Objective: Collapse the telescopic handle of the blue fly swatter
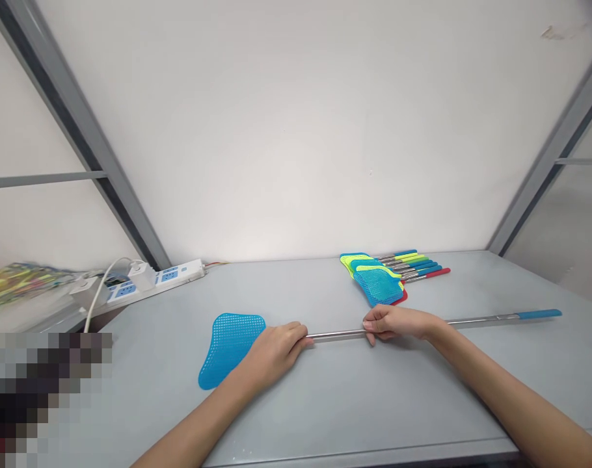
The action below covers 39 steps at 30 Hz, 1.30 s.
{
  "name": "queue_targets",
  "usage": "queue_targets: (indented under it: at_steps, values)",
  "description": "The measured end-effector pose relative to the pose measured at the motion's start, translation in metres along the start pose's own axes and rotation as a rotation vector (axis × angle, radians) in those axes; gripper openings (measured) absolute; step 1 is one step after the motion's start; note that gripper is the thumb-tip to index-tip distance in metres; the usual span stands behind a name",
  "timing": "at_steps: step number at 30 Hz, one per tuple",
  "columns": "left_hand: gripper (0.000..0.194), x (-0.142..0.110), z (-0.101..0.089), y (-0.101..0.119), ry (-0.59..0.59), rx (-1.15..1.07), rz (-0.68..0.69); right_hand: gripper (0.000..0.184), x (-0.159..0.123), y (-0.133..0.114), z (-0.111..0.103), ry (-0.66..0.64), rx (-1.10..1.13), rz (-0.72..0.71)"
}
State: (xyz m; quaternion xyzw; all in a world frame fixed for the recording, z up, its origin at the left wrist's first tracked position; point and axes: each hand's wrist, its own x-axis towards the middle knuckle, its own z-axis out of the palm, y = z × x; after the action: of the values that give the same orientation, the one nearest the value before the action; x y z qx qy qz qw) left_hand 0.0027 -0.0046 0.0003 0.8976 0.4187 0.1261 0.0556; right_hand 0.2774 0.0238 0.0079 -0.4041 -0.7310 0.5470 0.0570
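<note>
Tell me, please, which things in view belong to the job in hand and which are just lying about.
In the job: blue swatter, held by left hand and right hand; probably the swatter pile.
Seemingly lying about: power strip; cable; perhaps the coloured heap.

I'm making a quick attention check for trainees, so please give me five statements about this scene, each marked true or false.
1. The left hand and right hand are both on the metal rod. True.
2. The swatter head by the left hand is red. False: it is blue.
3. A blue grip is at the far right end of the rod. True.
4. The pile of swatters is all one colour. False: blue, yellow-green and red show.
5. In the picture, the power strip is right of the pile. False: it is left.
</note>
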Motion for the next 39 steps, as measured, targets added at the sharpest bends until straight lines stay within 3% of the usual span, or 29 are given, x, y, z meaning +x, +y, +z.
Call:
queue_targets:
  at_steps: [10,19,39]
  values:
    - [0.029,0.000,0.002,0.009,-0.005,0.081,0.023,0.030,-0.004,-0.006,0.002,-0.158,0.206,0.085]
    - [0.029,0.000,-0.002,0.010,-0.006,0.000,0.001,0.027,0.000,-0.001,0.002,-0.127,0.231,0.061]
    - [0.031,0.005,-0.011,0.001,-0.017,-0.158,-0.082,0.033,-0.007,0.001,-0.010,-0.008,0.023,0.102]
